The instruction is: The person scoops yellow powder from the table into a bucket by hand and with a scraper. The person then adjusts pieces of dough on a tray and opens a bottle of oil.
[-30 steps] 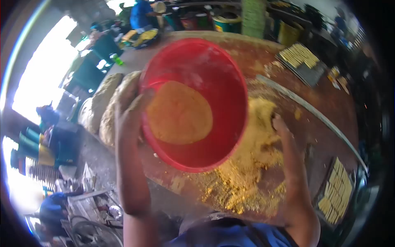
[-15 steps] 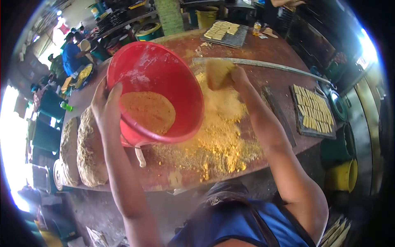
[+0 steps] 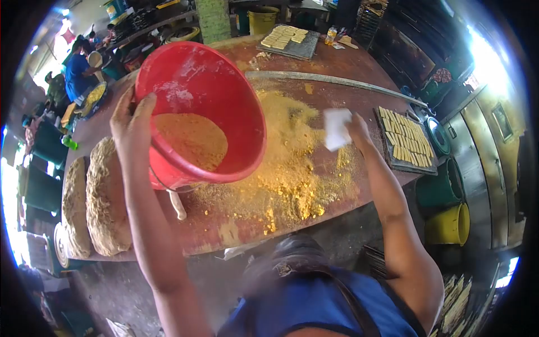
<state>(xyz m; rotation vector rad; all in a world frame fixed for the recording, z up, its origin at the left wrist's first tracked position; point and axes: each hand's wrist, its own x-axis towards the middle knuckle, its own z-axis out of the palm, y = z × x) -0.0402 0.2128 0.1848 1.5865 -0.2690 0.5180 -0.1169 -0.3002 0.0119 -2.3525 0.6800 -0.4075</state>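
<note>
My left hand (image 3: 132,121) grips the rim of a red bucket (image 3: 241,121), which is tilted so its mouth faces me. Yellow-orange crumbs (image 3: 193,140) lie inside it. The bucket's white handle grip (image 3: 177,205) hangs below. Over the table to the right, my right hand (image 3: 359,132) is closed on a flat white scraper (image 3: 337,129), slightly blurred. Loose yellow crumbs and powder (image 3: 297,188) spread across the tabletop between bucket and scraper. Left of my left forearm sit two long dough masses, a larger one (image 3: 104,196) and a narrower one (image 3: 76,210).
A long straight bar (image 3: 331,82) lies across the reddish table (image 3: 213,241). Trays of pale dough sticks stand at the back (image 3: 309,48) and right (image 3: 429,163). A small bottle (image 3: 330,36) is behind. Yellow (image 3: 463,224) and green bins stand at right; people work far left.
My right hand has swung right and down, away from the bucket; the scraper's face now shows white instead of brownish-yellow. The bucket stays tilted in my left hand. The whole view has shifted somewhat.
</note>
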